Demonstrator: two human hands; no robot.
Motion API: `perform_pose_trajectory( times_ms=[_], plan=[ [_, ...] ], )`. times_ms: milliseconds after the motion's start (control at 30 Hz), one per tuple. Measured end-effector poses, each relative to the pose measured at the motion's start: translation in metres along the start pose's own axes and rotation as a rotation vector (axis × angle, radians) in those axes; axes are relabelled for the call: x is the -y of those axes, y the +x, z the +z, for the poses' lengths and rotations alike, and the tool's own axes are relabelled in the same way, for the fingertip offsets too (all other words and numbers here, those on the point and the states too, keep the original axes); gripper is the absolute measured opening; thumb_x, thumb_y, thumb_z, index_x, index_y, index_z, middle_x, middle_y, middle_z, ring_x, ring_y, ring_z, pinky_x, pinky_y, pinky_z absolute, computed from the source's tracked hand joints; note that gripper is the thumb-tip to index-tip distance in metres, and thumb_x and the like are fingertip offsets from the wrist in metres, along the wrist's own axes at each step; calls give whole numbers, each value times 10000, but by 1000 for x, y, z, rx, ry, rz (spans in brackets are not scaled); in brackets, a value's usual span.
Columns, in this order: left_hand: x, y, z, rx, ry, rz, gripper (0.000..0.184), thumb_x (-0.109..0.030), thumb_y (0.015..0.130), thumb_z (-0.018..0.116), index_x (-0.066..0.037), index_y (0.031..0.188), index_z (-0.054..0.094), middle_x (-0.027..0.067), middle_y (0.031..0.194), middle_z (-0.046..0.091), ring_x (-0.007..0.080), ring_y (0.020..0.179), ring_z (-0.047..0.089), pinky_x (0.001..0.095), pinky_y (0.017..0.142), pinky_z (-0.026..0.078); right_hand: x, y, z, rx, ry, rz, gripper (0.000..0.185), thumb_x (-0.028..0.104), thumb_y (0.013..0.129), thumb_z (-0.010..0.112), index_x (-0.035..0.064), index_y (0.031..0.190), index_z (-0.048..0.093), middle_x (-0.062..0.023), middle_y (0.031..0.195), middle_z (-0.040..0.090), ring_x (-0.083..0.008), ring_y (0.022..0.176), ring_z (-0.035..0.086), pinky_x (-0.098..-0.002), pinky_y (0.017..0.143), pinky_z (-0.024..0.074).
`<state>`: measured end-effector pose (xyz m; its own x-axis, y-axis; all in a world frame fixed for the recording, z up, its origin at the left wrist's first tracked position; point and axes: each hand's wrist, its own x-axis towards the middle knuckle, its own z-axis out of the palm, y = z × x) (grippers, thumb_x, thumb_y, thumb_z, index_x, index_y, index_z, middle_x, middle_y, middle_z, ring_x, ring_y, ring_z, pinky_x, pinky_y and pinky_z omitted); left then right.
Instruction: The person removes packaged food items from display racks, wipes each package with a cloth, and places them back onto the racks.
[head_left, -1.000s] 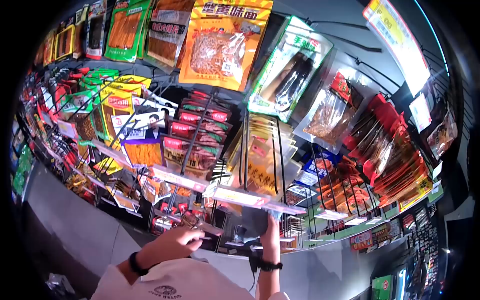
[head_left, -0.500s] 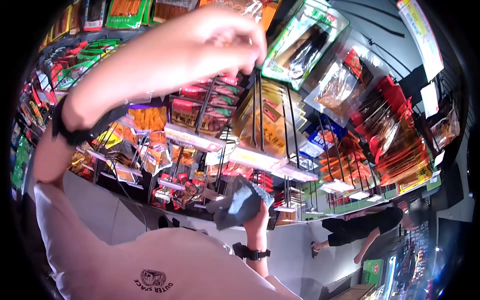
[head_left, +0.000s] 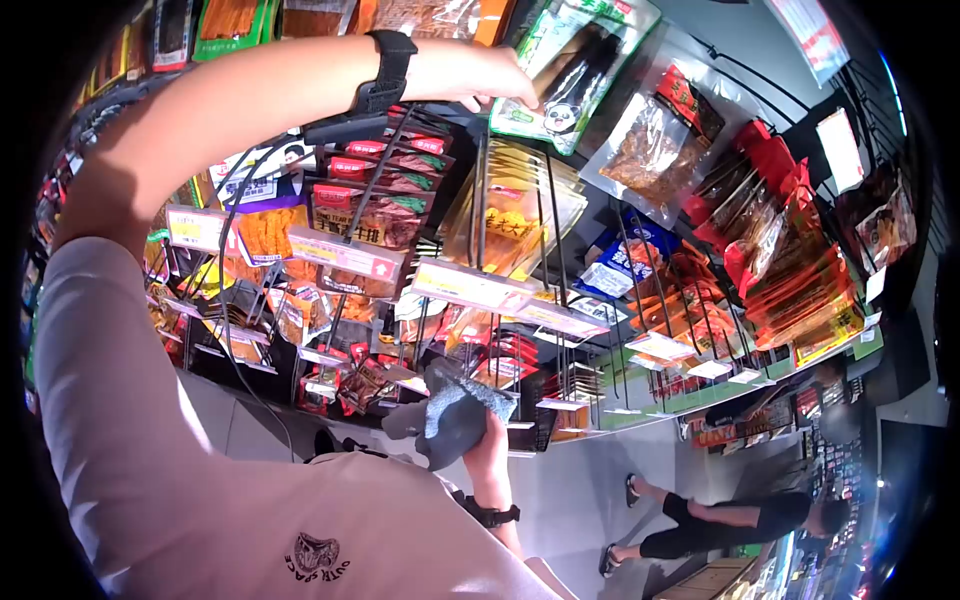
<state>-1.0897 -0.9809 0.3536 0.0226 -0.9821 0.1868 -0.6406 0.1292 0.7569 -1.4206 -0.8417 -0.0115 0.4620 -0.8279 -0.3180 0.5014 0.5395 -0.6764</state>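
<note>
My left hand reaches across from the left, its fingers stretched out and the fingertips on the lower left part of a green-edged pack with a panda picture. No grip on the pack shows. Lower down, my right hand is closed on a grey cloth, in front of the low shelf rows. Right of the green-edged pack hangs a clear pack with a red label. Yellowish packs hang below it.
Price-tag strips and metal hooks stick out from the rack. Red packs hang at the right. A thin cable runs down at the left. A person in dark clothes is on the grey floor at the lower right.
My left hand has risen from the lower middle to the upper rack and now touches the green-edged pack. My right hand has moved lower left in view with the cloth. The person in the aisle has moved.
</note>
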Motion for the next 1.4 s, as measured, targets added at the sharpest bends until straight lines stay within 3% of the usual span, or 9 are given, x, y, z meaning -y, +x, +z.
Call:
perform_pose_trajectory(
  times_ms=[33, 67, 100, 733, 967, 1167, 1300, 1333, 1400],
  plan=[
    [3, 5, 1, -11, -67, -1, 728, -379, 805, 704, 92, 1305, 463, 249, 1358, 476, 329, 1189, 521, 430, 977, 470, 1, -2, 0, -36, 3, -5, 393, 321, 985, 421, 16, 1187, 566, -118, 1173, 621, -271, 1104, 583, -431, 968, 454],
    [0, 2, 4, -27, -109, -1, 454, -351, 818, 709, -77, 1038, 422, 25, 844, 449, 139, 800, 482, 384, 881, 438, 4, -3, 2, -97, 54, 18, 398, 324, 985, 422, 13, 1185, 568, -122, 1158, 627, -274, 1092, 589, -434, 959, 459],
    [-9, -4, 3, 102, -219, -2, 421, -331, 824, 708, -85, 1013, 425, 1, 800, 426, 124, 738, 459, 354, 851, 453, 5, -2, -3, -87, 54, 16, 398, 324, 985, 422, 13, 1185, 568, -122, 1158, 627, -274, 1092, 589, -434, 959, 459],
    [-1, -5, 8, 31, -182, 31, 547, -364, 836, 690, 30, 1143, 467, 73, 997, 541, 165, 976, 505, 290, 824, 425, 28, -2, -19, -34, -3, -33, 419, 321, 993, 412, 11, 1242, 543, -122, 1224, 612, -284, 1153, 575, -443, 1013, 439],
    [-43, -41, -13, -124, 3, 12, 286, -208, 870, 655, 20, 1040, 691, 79, 886, 700, 117, 779, 646, 261, 668, 493, 29, -1, -29, 36, -75, -26, 384, 235, 999, 386, -27, 1243, 525, -147, 1229, 595, -263, 1140, 586, -421, 997, 466],
    [-80, -87, -33, -345, -68, 127, 268, -273, 855, 678, -13, 919, 681, 27, 734, 628, 76, 563, 503, 186, 534, 420, 30, 0, -39, -7, -118, 90, 441, 291, 990, 381, -44, 1229, 541, -165, 1235, 607, -284, 1158, 581, -426, 1023, 440],
    [-82, -144, -71, 116, 247, 772, 400, -83, 936, 472, 19, 1321, 504, 129, 1204, 600, 183, 958, 588, 291, 819, 491, 32, 1, -49, 9, -194, 114, 444, 282, 989, 379, -52, 1229, 548, -171, 1231, 609, -284, 1160, 578, -420, 1026, 438],
    [-104, -186, -44, -91, 38, 551, 404, -145, 964, 522, 0, 1339, 479, 113, 1310, 538, 209, 1187, 531, 350, 997, 423, 31, -1, -47, -13, -177, 113, 446, 280, 990, 379, -55, 1228, 551, -168, 1230, 610, -278, 1150, 582, -412, 1017, 444],
    [-115, -184, -28, -198, -114, 369, 333, -202, 925, 587, -7, 1194, 574, 75, 1148, 586, 155, 1002, 570, 312, 845, 459, 32, 2, -53, 16, -195, 124, 446, 280, 991, 379, -56, 1228, 551, -166, 1227, 612, -277, 1137, 587, -410, 1010, 449]
  ],
)
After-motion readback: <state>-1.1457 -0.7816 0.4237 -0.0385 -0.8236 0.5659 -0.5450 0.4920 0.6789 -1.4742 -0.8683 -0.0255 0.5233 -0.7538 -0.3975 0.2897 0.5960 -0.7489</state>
